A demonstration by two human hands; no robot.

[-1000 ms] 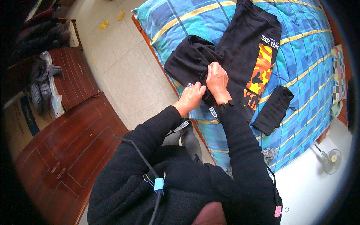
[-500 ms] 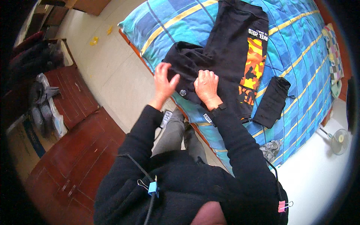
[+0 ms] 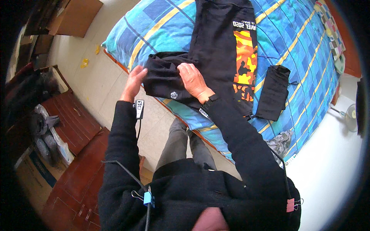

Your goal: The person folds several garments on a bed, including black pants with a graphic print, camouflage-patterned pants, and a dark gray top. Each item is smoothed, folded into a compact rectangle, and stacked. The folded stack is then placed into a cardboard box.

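Black trousers (image 3: 217, 42) with an orange and yellow camouflage panel lie spread on the bed. Their left part is bunched into a folded heap, with a small white round emblem near its lower edge. At the heap's left edge my left hand (image 3: 133, 84) is closed on the cloth; some of its fingertips are hidden. Across the heap's right side, my right hand (image 3: 194, 81) has its fingers curled into the fabric. To the right of the trousers lies a smaller folded black cloth item (image 3: 273, 92), touched by neither hand.
A blue checked cover (image 3: 304, 73) lies over the bed, whose near-left edge is close to my legs. Crumpled clear plastic (image 3: 280, 142) is near its lower right edge. A fan (image 3: 350, 117) stands right. Dark red wooden furniture (image 3: 77, 181) and a cardboard box (image 3: 75, 17) are left.
My left hand has gone from spread above the heap to its left edge, fingers closing on the cloth. My right hand has shifted left over the trousers. The whole view has moved slightly.
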